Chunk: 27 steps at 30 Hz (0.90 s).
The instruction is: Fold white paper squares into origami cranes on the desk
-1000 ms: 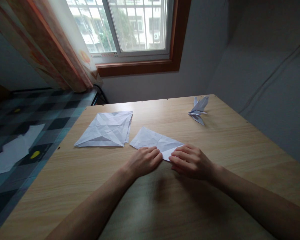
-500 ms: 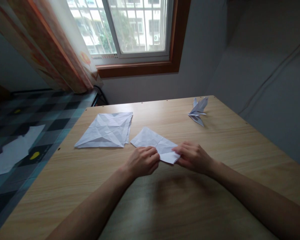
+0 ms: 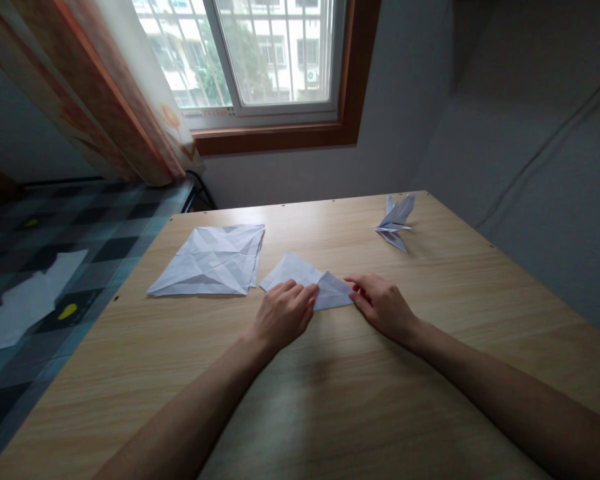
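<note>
A partly folded sheet of white paper (image 3: 333,293) lies on the wooden table, a creased flap turned over on its right half. My left hand (image 3: 287,310) is closed over its near edge, the thumb and index finger pressing at the middle; the other fingers hide part of the sheet. At the sheet's right tip, my right hand (image 3: 380,303) has its thumb and a bent finger close together on the paper, with the index finger held apart above. Just left of this sheet, a creased square of white paper (image 3: 215,257) lies flat, more layers showing under its right side.
A folded paper figure with upright points (image 3: 396,220) stands at the table's far right. Left of the table (image 3: 260,413), torn white paper (image 3: 30,300) lies on a checked cloth (image 3: 10,227). A window (image 3: 275,53) and an orange curtain (image 3: 95,87) are beyond.
The right part of the paper has been folded over, away from me, and now forms a pointed flap. My right hand has shifted slightly up, its fingers less bunched; my left thumb now presses the fold.
</note>
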Motion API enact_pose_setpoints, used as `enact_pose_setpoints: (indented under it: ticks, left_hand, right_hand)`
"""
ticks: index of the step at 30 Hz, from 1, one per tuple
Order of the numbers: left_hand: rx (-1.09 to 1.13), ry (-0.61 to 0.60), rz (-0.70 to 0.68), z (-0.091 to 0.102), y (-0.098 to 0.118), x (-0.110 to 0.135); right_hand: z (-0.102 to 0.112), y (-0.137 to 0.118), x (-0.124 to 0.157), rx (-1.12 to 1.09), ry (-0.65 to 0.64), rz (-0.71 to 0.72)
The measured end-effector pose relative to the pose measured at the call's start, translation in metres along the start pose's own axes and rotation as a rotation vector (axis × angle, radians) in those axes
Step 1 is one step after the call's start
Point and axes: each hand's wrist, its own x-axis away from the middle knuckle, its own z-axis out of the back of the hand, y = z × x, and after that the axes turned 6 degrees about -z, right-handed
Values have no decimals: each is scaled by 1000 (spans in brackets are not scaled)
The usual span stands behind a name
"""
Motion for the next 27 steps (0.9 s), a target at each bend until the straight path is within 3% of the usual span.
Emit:
enact_pose_setpoints:
  ticks: [6,10,13,27]
  left_hand:
    - [28,-107,-20,-1,-3,-4]
    - [131,-302,-74,-3,-7,-6]
    - [163,-408,-47,-2,-9,-7]
    - [156,-450,-16,2,-9,-6]
  right_hand:
    - [-1,1,-2,164,1,183]
    - [2,-3,-3,273,-52,444]
    - [4,-7,-3,357,-124,549]
    - [21,-18,10,632,-266,472]
